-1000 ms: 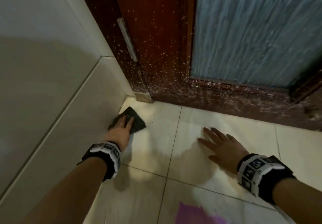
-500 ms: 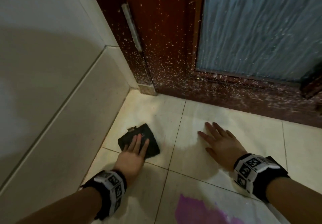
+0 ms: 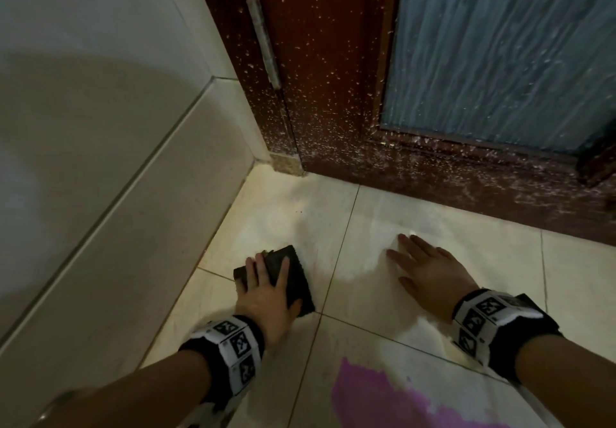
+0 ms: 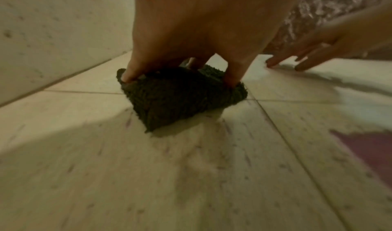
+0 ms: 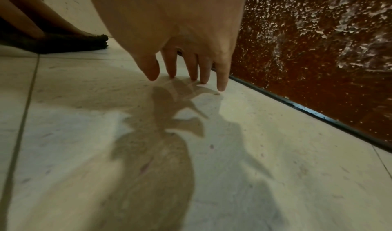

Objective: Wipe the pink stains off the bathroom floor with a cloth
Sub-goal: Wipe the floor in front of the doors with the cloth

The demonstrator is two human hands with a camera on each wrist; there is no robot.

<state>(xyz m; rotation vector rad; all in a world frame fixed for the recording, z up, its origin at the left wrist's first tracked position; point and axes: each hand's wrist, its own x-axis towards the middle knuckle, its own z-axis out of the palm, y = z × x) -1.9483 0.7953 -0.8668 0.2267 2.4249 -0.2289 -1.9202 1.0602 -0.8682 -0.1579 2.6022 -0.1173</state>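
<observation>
A folded dark cloth (image 3: 298,286) lies on the cream floor tiles (image 3: 416,224) near the left wall. My left hand (image 3: 266,294) presses down on it with fingers spread straight over its top; in the left wrist view the fingertips (image 4: 125,77) dig into the cloth (image 4: 180,97). My right hand (image 3: 430,271) rests flat on the tile to the right, fingers spread, holding nothing; its fingertips (image 5: 220,85) touch the floor. A large pink stain (image 3: 376,394) covers the tile nearest me, between both forearms, apart from the cloth. Faint pink streaks (image 4: 247,159) mark the tile in front of the cloth.
A tiled wall (image 3: 100,194) runs close along the left of the cloth. A dark red door (image 3: 333,77), speckled with white spots, with a frosted glass panel (image 3: 500,44), closes off the far side. The door's bottom edge (image 5: 307,110) lies just beyond my right fingers.
My left hand has dragged the cloth from the corner by the door frame back toward me along the wall. The right hand has stayed planted on its tile.
</observation>
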